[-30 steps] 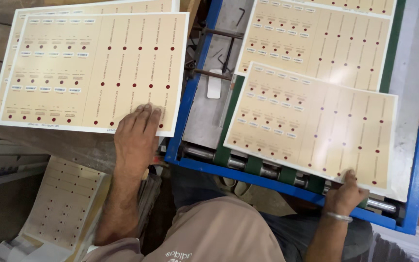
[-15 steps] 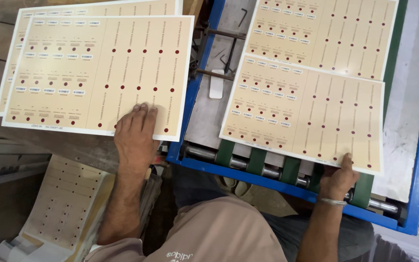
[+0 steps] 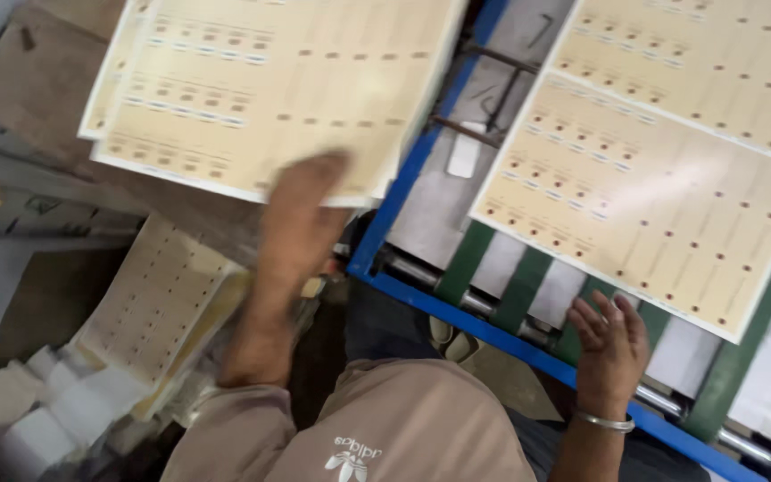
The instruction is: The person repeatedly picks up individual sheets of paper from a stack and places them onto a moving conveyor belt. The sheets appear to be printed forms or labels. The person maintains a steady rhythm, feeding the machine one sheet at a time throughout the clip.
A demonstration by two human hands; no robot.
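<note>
- Head view shows our right hand [image 3: 611, 344] nearest, fingers spread and holding nothing, hovering just off the near edge of the printed sheet [image 3: 644, 201] that lies on the green belts [image 3: 515, 290] of the blue-framed feeder [image 3: 484, 321], apparently so the belts can carry it flat.
- Our left hand [image 3: 301, 219], blurred, lies flat on the near edge of the top sheet of the stack [image 3: 261, 89] on the side table; we cannot tell whether it pinches the sheet.
- Farther along the belts lies another sheet [image 3: 698, 54], just beyond the first.
</note>
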